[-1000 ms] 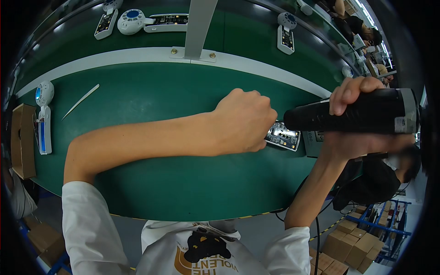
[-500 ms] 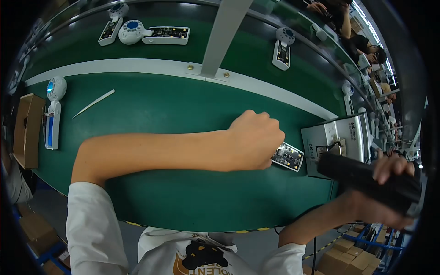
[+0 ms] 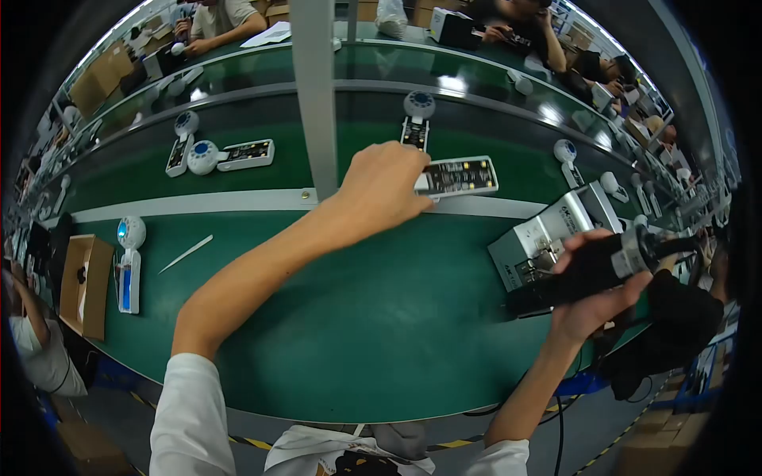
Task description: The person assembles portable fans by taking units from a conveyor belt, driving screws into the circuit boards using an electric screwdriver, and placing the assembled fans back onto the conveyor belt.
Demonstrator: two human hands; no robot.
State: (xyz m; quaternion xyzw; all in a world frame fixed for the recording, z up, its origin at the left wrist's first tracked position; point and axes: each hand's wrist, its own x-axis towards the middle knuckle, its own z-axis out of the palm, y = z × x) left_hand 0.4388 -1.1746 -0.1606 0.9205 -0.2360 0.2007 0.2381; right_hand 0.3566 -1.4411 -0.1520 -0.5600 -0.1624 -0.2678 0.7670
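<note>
My left hand [image 3: 386, 184] is closed round one end of a white handheld device [image 3: 462, 176] whose circuit board lies exposed. It holds the device over the white rail at the far edge of the bench; the gripped end is hidden by my fingers. Just behind, another white device with a round head [image 3: 418, 111] lies on the green belt. In my right hand [image 3: 597, 305] is a black electric screwdriver [image 3: 578, 266], its tip end pointing left over the bench. A silver screw feeder [image 3: 528, 242] stands right beside it.
At the left are a cardboard box [image 3: 85, 285], a white device with a blue screen [image 3: 129, 270] and a thin white stick [image 3: 186, 254]. More devices [image 3: 246, 155] lie on the belt. A metal post [image 3: 315, 103] rises from the rail. Several people sit beyond.
My left hand has carried the device from the bench forward to the rail by the belt. My right hand has brought the screwdriver inward, in front of the feeder. The view has tilted up.
</note>
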